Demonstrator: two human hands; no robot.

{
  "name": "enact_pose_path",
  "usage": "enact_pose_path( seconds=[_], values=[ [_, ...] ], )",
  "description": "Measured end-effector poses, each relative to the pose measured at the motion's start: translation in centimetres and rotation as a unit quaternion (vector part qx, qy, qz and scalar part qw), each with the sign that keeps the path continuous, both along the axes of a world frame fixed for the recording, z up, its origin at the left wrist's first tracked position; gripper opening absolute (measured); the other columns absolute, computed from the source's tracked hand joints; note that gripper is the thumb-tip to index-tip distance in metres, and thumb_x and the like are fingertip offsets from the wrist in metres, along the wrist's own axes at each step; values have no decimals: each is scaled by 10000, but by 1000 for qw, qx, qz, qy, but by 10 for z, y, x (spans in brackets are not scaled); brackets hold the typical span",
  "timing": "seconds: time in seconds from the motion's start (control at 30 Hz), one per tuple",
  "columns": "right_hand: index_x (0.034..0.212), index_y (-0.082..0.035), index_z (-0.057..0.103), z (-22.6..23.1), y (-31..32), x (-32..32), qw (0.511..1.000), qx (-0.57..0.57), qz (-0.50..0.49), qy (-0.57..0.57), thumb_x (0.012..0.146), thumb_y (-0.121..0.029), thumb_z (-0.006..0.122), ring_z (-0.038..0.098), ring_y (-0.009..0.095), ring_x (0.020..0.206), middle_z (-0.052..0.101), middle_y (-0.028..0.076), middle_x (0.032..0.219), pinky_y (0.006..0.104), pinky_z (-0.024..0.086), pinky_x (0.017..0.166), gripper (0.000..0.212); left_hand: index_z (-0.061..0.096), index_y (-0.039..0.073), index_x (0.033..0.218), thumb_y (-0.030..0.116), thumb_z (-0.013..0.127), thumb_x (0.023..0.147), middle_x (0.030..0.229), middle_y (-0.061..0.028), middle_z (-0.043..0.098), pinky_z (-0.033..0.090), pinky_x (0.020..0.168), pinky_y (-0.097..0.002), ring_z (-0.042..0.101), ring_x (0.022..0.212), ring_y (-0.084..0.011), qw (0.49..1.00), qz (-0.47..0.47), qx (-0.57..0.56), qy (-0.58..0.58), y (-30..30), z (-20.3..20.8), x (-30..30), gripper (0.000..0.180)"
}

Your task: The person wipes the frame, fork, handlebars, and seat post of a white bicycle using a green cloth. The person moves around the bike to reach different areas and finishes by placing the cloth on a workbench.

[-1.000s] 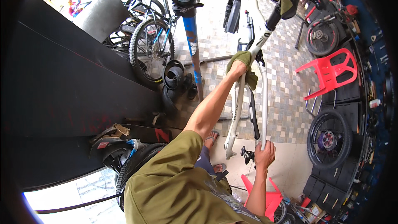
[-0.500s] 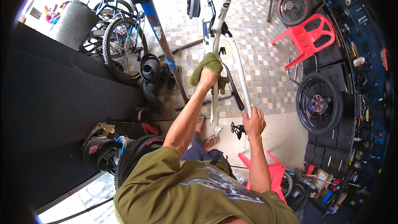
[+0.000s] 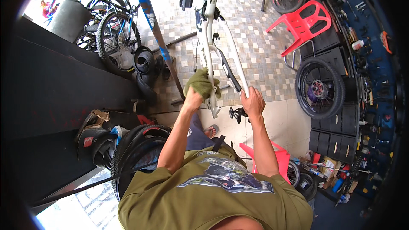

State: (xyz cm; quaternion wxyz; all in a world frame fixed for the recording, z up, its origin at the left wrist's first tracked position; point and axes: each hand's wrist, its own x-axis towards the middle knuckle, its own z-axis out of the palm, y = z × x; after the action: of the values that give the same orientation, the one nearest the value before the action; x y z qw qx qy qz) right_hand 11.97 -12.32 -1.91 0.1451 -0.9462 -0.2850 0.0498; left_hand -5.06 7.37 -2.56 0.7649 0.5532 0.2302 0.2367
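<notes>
A white bicycle frame (image 3: 210, 21) hangs in front of me, its two rear arms reaching toward my body. My left hand (image 3: 195, 96) is closed on a green cloth (image 3: 199, 82), which is bunched against the left rear arm near its lower end. My right hand (image 3: 254, 101) grips the end of the right rear arm (image 3: 235, 55), fingers wrapped round it. A black rear derailleur (image 3: 237, 114) hangs just below that hand. The left arm's bare end (image 3: 217, 110) shows below the cloth.
A blue and grey repair stand post (image 3: 150, 21) rises left of the frame. Bicycles (image 3: 117, 38) and coiled tyres (image 3: 144, 61) stand farther left. To the right are a red plastic chair (image 3: 304, 25), a wheel (image 3: 319, 88) and a tool wall (image 3: 370, 30). Another red chair (image 3: 279, 156) is beside my right arm.
My left hand has slid the cloth down the left rear arm toward its end, nearer my body. My right hand keeps its grip. The whole view has shifted slightly.
</notes>
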Motion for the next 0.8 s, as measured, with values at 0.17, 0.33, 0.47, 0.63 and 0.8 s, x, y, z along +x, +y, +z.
enact_pose_path(
  seconds=[0.17, 0.33, 0.47, 0.63, 0.8],
  values=[
    [1353, -31, 569, 27, 13, -2, 989, 16, 65, -129, 922, -553, 636, 545, 376, 1131, 588, 204, 1252, 482, 436, 1001, 680, 586, -7, 1292, 195, 640, 997, 1157, -88, 678, 564, 922, -348, 655, 1060, -172, 982, 161, -11, -100, 42, 15, -68, 362],
    [1384, 1, 529, 84, 92, -22, 966, 221, 136, 18, 987, -412, 634, 492, 389, 1290, 548, 222, 1346, 469, 390, 1113, 583, 568, 32, 1355, 457, 493, 1049, 1313, -132, 650, 522, 1037, -449, 641, 1177, -281, 899, 125, -395, -143, 76, -44, -87, 529],
    [1484, -27, 428, 71, 133, -66, 969, 156, 193, 1, 975, -449, 627, 457, 428, 1316, 443, 264, 1434, 509, 370, 1118, 690, 548, 72, 1403, 572, 532, 1008, 1392, -81, 598, 477, 1079, -413, 585, 1258, -232, 893, 62, -445, 22, 52, -96, -6, 638],
    [1612, -30, 160, 46, 145, -86, 972, -30, 231, 34, 947, -519, 637, 317, 502, 1412, 193, 332, 1580, 550, 284, 1159, 953, 569, 100, 1284, 468, 533, 1029, 1171, -65, 629, 511, 896, -353, 599, 1037, -170, 979, 50, -166, 111, 35, -155, 96, 449],
    [1611, -33, 161, 40, 138, -88, 966, -119, 224, 48, 950, -380, 653, 447, 495, 1304, 156, 332, 1604, 525, 405, 1074, 894, 620, 107, 1001, 476, 549, 1009, 820, -40, 636, 483, 532, -327, 579, 631, -156, 918, 87, -383, 50, 80, -135, 137, 376]
  ],
)
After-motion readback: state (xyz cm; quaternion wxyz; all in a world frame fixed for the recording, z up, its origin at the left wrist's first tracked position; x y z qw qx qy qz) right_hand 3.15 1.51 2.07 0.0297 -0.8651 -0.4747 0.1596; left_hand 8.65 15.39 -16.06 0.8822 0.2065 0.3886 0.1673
